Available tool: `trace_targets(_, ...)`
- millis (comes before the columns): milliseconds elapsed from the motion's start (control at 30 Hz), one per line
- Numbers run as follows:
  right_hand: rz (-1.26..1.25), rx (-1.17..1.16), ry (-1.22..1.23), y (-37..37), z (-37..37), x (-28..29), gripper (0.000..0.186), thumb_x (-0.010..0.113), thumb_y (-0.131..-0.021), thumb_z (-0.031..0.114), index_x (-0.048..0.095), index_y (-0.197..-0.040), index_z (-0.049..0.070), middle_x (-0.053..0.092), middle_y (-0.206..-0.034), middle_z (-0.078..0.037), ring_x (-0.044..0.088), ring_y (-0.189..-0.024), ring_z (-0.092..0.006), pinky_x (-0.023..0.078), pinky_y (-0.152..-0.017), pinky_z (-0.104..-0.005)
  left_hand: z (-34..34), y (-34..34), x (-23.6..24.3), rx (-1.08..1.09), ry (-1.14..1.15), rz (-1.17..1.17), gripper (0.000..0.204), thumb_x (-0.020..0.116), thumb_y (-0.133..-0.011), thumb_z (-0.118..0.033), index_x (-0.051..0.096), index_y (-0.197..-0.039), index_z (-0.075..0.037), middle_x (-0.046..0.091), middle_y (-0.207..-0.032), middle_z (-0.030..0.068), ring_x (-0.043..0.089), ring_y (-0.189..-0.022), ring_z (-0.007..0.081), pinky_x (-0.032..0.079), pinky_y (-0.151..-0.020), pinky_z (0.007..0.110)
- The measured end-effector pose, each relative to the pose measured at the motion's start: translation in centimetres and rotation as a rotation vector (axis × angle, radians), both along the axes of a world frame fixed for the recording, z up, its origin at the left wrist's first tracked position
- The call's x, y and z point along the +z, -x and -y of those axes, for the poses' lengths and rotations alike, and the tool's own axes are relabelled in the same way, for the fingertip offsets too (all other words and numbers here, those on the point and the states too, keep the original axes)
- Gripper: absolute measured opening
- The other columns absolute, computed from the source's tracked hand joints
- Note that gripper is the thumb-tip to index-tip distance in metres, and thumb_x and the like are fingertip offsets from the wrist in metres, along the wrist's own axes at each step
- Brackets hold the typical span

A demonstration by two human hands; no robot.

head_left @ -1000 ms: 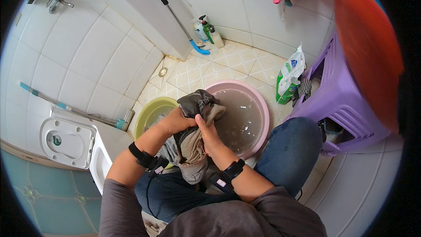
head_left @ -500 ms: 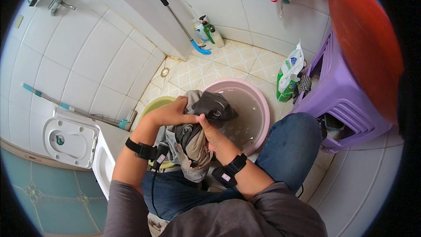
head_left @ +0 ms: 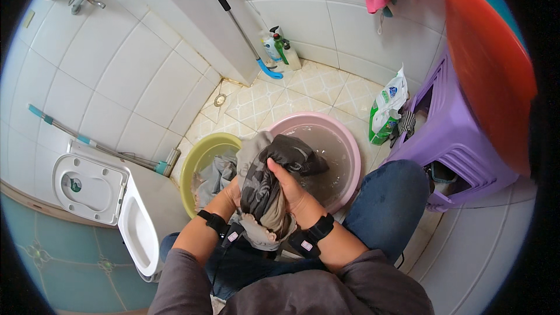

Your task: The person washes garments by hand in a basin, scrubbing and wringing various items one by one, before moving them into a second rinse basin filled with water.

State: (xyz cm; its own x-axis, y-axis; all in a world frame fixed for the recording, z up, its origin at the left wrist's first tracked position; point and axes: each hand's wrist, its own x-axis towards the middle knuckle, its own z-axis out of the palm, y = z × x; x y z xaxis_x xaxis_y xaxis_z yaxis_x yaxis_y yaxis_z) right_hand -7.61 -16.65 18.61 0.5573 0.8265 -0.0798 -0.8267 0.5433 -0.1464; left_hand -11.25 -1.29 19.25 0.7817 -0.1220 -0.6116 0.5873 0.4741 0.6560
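Between my hands hangs a wet bundled garment (head_left: 261,184), dark grey patterned cloth with beige and light grey folds. My right hand (head_left: 287,188) grips its right side, thumb up along the dark cloth. From the left, my left hand (head_left: 234,191) holds it, its fingers mostly hidden behind the folds. The dark end of the cloth reaches over a pink basin (head_left: 354,150) of murky, greyish water. To the left stands a yellow-green basin (head_left: 188,170) with light grey cloth (head_left: 219,176) in it, close to my left hand.
A purple plastic stool (head_left: 466,140) stands at right under a red basin (head_left: 487,52). A green-and-white bag (head_left: 388,108) is beside it. Several bottles (head_left: 284,49) and a blue-ended pole (head_left: 248,29) are by the far wall. At left are a toilet (head_left: 140,233) and a mop (head_left: 93,142).
My left hand has moved down and back from the top of the cloth to its left side. The garment has turned, showing more dark cloth, and the yellow-green basin is now more visible.
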Motion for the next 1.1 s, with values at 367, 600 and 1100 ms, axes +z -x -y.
trace_targets(367,-0.1,0.162,-0.06,1.7,-2.0,-4.2,0.048,0.057,-0.093,0.041,0.055,-0.124,0.004,0.063,-0.117,-0.008,0.06,-0.104,-0.0194,0.047,-0.095,-0.0343,-2.2,-3.5,-0.8,0.305,0.305,0.374,0.053,0.051,-0.094,-0.043,0.051,-0.129,-0.004,0.059,-0.124,0.013,0.059,-0.109,0.0243,0.049,-0.095,0.037)
trace_targets(600,-0.042,0.153,0.103,0.7,-2.0,-3.4,0.061,0.064,-0.088,0.045,0.049,-0.131,0.006,0.055,-0.126,-0.007,0.052,-0.113,-0.0188,0.042,-0.098,-0.0333,-3.9,-4.7,1.4,0.283,0.033,0.219,0.045,0.058,-0.092,-0.033,0.052,-0.124,-0.001,0.061,-0.118,0.0139,0.062,-0.104,0.0249,0.052,-0.089,0.038)
trace_targets(1100,-0.093,-0.108,0.215,0.5,-1.7,-3.2,0.075,0.065,-0.083,0.055,0.043,-0.136,0.006,0.05,-0.134,-0.01,0.05,-0.12,-0.0234,0.041,-0.102,-0.0398,-3.4,-7.0,5.2,0.282,-0.45,0.103,0.032,0.062,-0.085,-0.013,0.056,-0.11,0.006,0.065,-0.1,0.0137,0.066,-0.085,0.0231,0.057,-0.073,0.036)
